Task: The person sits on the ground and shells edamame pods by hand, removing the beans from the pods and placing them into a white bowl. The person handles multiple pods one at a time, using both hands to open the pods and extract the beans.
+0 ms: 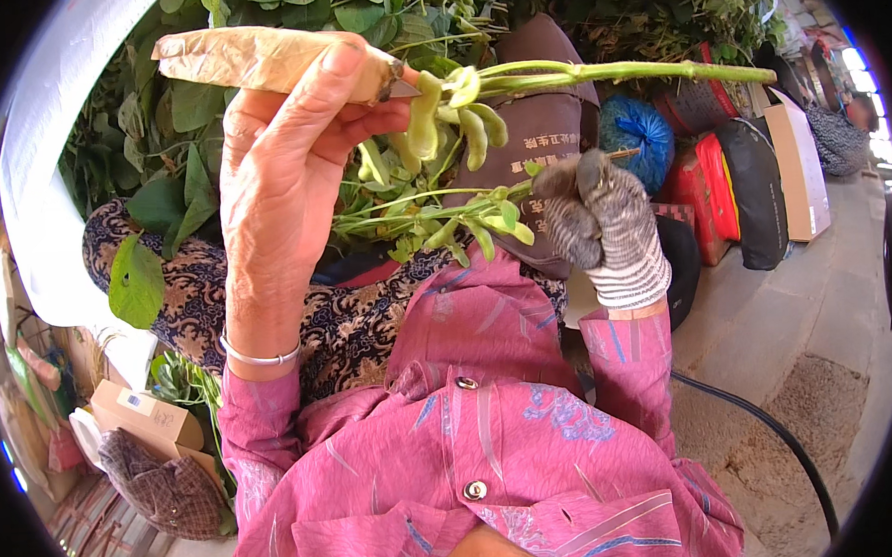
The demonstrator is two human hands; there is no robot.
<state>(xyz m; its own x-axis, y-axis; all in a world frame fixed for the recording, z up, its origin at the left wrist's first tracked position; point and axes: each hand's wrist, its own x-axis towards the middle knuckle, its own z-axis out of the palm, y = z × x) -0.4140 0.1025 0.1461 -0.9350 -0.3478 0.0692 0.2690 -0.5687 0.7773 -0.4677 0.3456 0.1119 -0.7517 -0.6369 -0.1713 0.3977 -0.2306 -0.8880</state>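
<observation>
My bare left hand (291,143) is raised, closed around a knife with a tan, tape-wrapped handle (257,59). A short bit of its metal blade (406,90) shows by the fingertips. Green soybean pods (425,119) touch those fingertips, and a thick cut stem (646,71) runs from them to the right. Whether the left fingers also pinch this stem, I cannot tell. My right hand (604,223), in a grey-and-white striped knit glove, grips a second soybean stem (506,194). Its pods (481,228) hang to the left of the glove, over my lap.
Heaped leafy soybean plants (185,118) rise ahead beside a white sheet (49,243). A brown printed bag (515,141) lies before my knees. Rightward are a blue plastic bag (634,136), a black case (756,190), a carton (799,166) and a black cable (781,428). A cardboard box (146,418) sits lower left.
</observation>
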